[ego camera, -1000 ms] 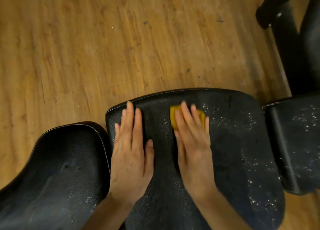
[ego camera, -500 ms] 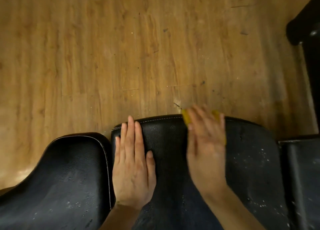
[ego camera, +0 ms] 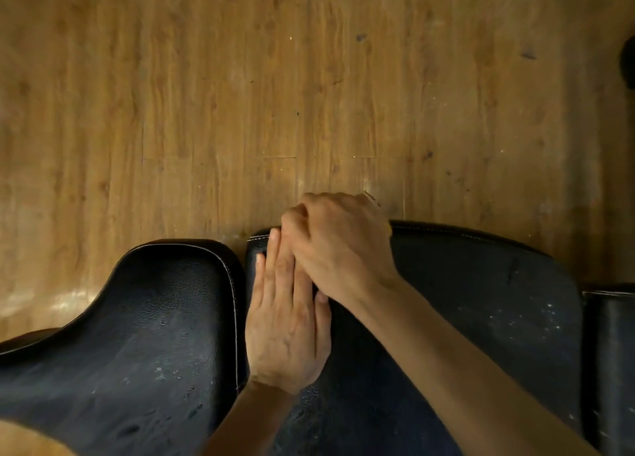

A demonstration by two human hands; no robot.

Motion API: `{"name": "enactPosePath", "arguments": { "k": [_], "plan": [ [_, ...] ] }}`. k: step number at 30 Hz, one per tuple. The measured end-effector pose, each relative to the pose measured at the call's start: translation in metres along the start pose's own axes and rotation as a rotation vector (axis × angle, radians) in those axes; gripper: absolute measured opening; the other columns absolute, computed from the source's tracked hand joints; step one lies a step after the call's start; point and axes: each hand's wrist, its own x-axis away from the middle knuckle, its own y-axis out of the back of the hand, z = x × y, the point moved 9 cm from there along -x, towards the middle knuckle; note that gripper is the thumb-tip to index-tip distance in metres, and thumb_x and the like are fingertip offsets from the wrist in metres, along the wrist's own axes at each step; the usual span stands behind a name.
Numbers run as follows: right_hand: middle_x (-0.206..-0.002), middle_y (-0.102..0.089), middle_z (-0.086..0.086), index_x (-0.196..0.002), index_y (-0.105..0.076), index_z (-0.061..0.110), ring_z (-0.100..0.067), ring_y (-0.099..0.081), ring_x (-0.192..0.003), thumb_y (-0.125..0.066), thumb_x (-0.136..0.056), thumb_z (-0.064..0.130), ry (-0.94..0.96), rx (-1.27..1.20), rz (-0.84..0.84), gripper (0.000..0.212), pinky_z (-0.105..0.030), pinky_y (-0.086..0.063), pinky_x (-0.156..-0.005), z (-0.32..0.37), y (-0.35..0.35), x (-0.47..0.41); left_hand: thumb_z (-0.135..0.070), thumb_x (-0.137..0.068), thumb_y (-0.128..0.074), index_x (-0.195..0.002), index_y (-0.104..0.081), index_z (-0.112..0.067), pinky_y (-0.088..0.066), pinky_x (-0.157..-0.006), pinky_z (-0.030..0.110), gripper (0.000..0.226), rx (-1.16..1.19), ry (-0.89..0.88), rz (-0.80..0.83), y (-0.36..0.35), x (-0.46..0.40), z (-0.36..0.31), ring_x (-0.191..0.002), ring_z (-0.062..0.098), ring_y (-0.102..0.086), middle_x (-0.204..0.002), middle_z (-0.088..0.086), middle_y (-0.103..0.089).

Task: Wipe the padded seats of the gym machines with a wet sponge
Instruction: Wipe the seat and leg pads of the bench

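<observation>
The right hand (ego camera: 338,246) has swung left since half a second ago: then it lay flat on the sponge near the middle of the seat's far edge, well apart from the left hand; now it sits at the far left corner, fingers curled over the edge, overlapping the left fingertips. The sponge is all but hidden beneath it; only a faint yellowish sliver (ego camera: 389,231) peeks out at its right side, so whether it grips the sponge cannot be told for certain. The left hand (ego camera: 288,321) has stayed where it was, fingers straight and flat on the seat (ego camera: 481,301) along its left edge.

The seat is black, textured, stitched pale along the rim, speckled with droplets to the right. Another black pad (ego camera: 137,335) lies just left of it, a third (ego camera: 610,352) at the right edge. Beyond them runs a wood-plank floor (ego camera: 240,94), scuffed and marked.
</observation>
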Motion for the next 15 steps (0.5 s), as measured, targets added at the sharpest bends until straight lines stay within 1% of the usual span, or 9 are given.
{"name": "enactPosePath", "arguments": {
  "k": [2,3,4,6,7,8,11,13,15],
  "plan": [
    [-0.062,-0.053,0.006,-0.073,-0.055,0.022,-0.011,-0.050,-0.056,-0.029,-0.097,0.036,0.058,-0.032,0.073,0.038,-0.027,-0.035,-0.063,0.003,-0.004,-0.004,-0.026,-0.100,-0.023,-0.152,-0.016,0.001,-0.003,-0.124,0.039,0.059,-0.005,-0.004,0.004,0.000,0.000,0.001,-0.152,0.027,-0.006,-0.161,0.015,-0.010],
    [-0.062,-0.053,0.006,-0.074,-0.055,0.023,-0.011,-0.051,-0.055,-0.029,-0.096,0.037,0.058,-0.017,0.107,0.037,-0.027,-0.038,-0.059,-0.011,-0.002,-0.001,-0.025,-0.099,-0.025,-0.152,-0.014,0.001,-0.003,-0.124,0.039,0.060,0.000,0.009,0.003,0.001,-0.001,0.001,-0.152,0.026,-0.006,-0.162,0.015,-0.010],
    [-0.060,-0.050,0.006,-0.073,-0.053,0.023,-0.011,-0.050,-0.053,-0.029,-0.096,0.038,0.016,-0.016,0.128,0.037,-0.026,-0.038,-0.055,-0.033,0.004,0.004,-0.024,-0.097,-0.027,-0.153,-0.013,0.000,-0.004,-0.124,0.039,0.062,0.004,0.021,-0.001,0.003,-0.002,0.001,-0.152,0.026,-0.006,-0.163,0.014,-0.009],
    [-0.051,-0.044,0.006,-0.061,-0.047,0.020,-0.010,-0.044,-0.044,-0.035,-0.098,0.033,-0.186,-0.096,0.061,0.041,-0.025,-0.032,-0.048,-0.082,0.025,0.018,-0.023,-0.096,-0.029,-0.153,-0.013,-0.001,-0.004,-0.124,0.038,0.064,0.022,0.022,-0.010,0.005,-0.003,0.000,-0.152,0.025,-0.008,-0.163,0.012,-0.009],
    [-0.047,-0.042,0.005,-0.056,-0.044,0.019,-0.010,-0.042,-0.041,-0.036,-0.098,0.031,-0.265,-0.098,0.010,0.044,-0.024,-0.028,-0.047,-0.093,0.033,0.023,-0.023,-0.095,-0.029,-0.153,-0.013,-0.001,-0.005,-0.124,0.038,0.064,0.029,0.019,-0.016,0.006,-0.002,-0.001,-0.152,0.025,-0.008,-0.163,0.012,-0.010],
    [-0.046,-0.040,0.005,-0.055,-0.043,0.020,-0.010,-0.041,-0.040,-0.032,-0.097,0.032,-0.268,-0.056,-0.020,0.045,-0.023,-0.026,-0.047,-0.088,0.035,0.021,-0.023,-0.095,-0.030,-0.153,-0.014,-0.001,-0.005,-0.124,0.038,0.064,0.031,0.019,-0.021,0.006,-0.003,0.000,-0.152,0.026,-0.009,-0.163,0.012,-0.010],
    [-0.053,-0.040,0.008,-0.060,-0.041,0.021,-0.007,-0.038,-0.045,-0.016,-0.094,0.035,-0.070,0.063,0.027,0.044,-0.024,-0.024,-0.055,-0.017,0.003,0.001,-0.024,-0.097,-0.028,-0.152,-0.011,-0.001,-0.004,-0.124,0.038,0.062,0.011,0.005,-0.007,0.001,0.000,0.001,-0.152,0.027,-0.008,-0.162,0.013,-0.007],
    [-0.055,-0.042,0.010,-0.065,-0.047,0.024,-0.007,-0.040,-0.048,-0.023,-0.097,0.032,0.051,0.002,-0.006,0.041,-0.024,-0.030,-0.060,0.012,-0.004,-0.003,-0.024,-0.099,-0.026,-0.151,-0.014,0.001,-0.003,-0.124,0.038,0.060,0.003,-0.020,-0.008,0.000,0.001,0.000,-0.151,0.028,-0.008,-0.161,0.016,-0.010],
    [-0.057,-0.044,0.010,-0.071,-0.050,0.023,-0.008,-0.044,-0.049,-0.033,-0.101,0.033,0.044,-0.040,-0.004,0.036,-0.023,-0.035,-0.056,-0.014,0.004,0.004,-0.024,-0.099,-0.026,-0.152,-0.014,0.001,-0.003,-0.124,0.038,0.060,0.011,-0.003,-0.007,0.002,0.000,0.001,-0.152,0.027,-0.006,-0.162,0.015,-0.011]
  ]
}}
